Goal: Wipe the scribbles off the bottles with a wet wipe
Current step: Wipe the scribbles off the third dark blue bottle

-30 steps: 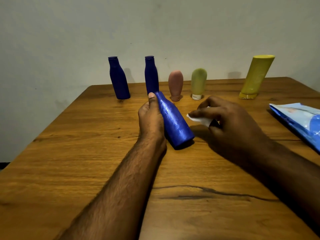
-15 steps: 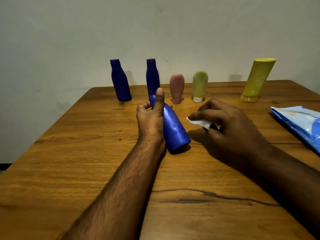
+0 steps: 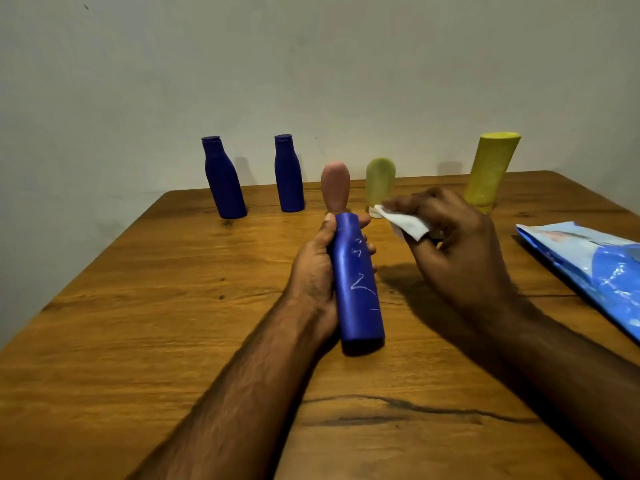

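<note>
Bottle in left hand – long axis fwd/back, neck away, scribbles up

Your left hand grips the scribbled blue bottle; your right hand pinches the wet wipe just beside it.

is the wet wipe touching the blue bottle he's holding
Apart. The head view shows bare table between the wet wipe, pinched in the right hand, and the blue bottle gripped by the left hand.
</note>
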